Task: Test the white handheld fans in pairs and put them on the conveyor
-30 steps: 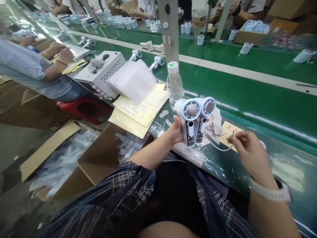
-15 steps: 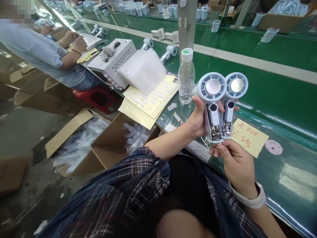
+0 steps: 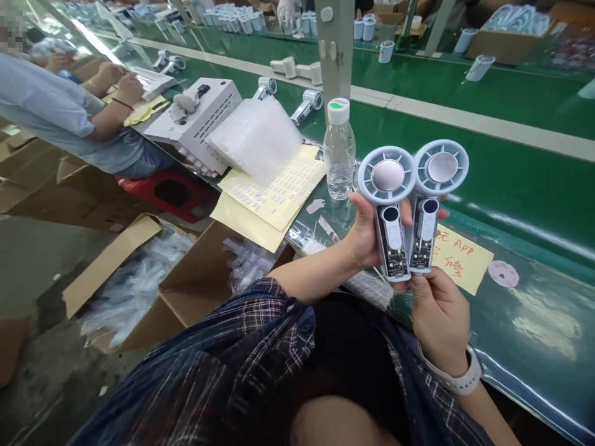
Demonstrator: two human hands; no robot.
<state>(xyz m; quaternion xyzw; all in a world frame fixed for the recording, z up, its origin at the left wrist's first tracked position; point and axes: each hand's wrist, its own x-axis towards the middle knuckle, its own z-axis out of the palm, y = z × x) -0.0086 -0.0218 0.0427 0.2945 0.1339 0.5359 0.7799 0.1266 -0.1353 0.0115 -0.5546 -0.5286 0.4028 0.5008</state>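
Note:
Two light-blue handheld fans stand side by side before me: the left handheld fan point(image 3: 394, 244) and the right handheld fan point(image 3: 424, 232). Each has a round ringed head with a silver disc and an open handle front showing circuit parts. My left hand point(image 3: 363, 238) is closed around both handles, its thumb at the left edge and fingertips showing between and behind them. Below, my right hand point(image 3: 440, 319) pinches the bottom end of the right fan between thumb and fingers. A yellow note point(image 3: 462, 260) with red handwriting lies behind that hand.
A water bottle point(image 3: 339, 152) stands left of the fans. Yellow sticker sheets point(image 3: 264, 217), a bubble-wrap pack point(image 3: 258, 136) and a white metal box point(image 3: 199, 124) lie further left. Cardboard boxes point(image 3: 190, 279) of clear plastic parts sit below. A co-worker point(image 3: 69, 118) sits at far left.
The fans have spread apart slightly, showing more of the right one. My right thumb has moved onto the right fan's bottom end. The view has shifted slightly.

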